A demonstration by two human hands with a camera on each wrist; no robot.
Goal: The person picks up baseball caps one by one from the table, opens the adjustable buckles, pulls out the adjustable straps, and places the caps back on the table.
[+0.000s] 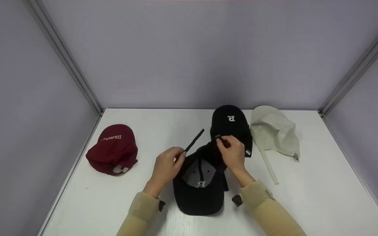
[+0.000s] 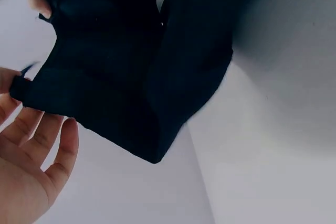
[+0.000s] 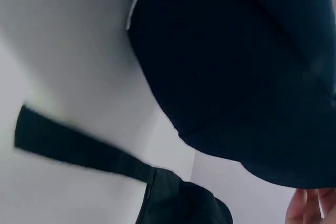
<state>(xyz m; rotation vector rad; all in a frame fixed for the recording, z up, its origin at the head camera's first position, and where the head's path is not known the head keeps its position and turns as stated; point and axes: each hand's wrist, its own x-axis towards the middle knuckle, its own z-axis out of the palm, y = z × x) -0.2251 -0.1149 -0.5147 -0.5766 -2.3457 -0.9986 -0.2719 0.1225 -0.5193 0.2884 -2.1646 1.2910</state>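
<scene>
A black baseball cap point(image 1: 199, 204) is held with its inside facing up and its brim toward me. My left hand point(image 1: 166, 165) pinches its back strap point(image 1: 195, 141), whose free end sticks up past the fingers. On the other side of the back opening, my right hand point(image 1: 233, 154) pinches the cap's edge near a small dark clasp point(image 1: 218, 136). In the left wrist view, the fingers of the left hand point(image 2: 37, 156) lie along the cap's lower edge point(image 2: 105, 114). The right wrist view has the cap point(image 3: 236, 77) covering most of the right fingers point(image 3: 312, 205).
Behind the right hand lies a second black cap point(image 1: 230, 123) with a white R; its loose strap point(image 3: 79, 148) shows in the right wrist view. A cream cap point(image 1: 272, 131) with a hanging strap lies beside it. A dark red cap point(image 1: 115, 149) is at left. Walls enclose the white table point(image 1: 313, 196).
</scene>
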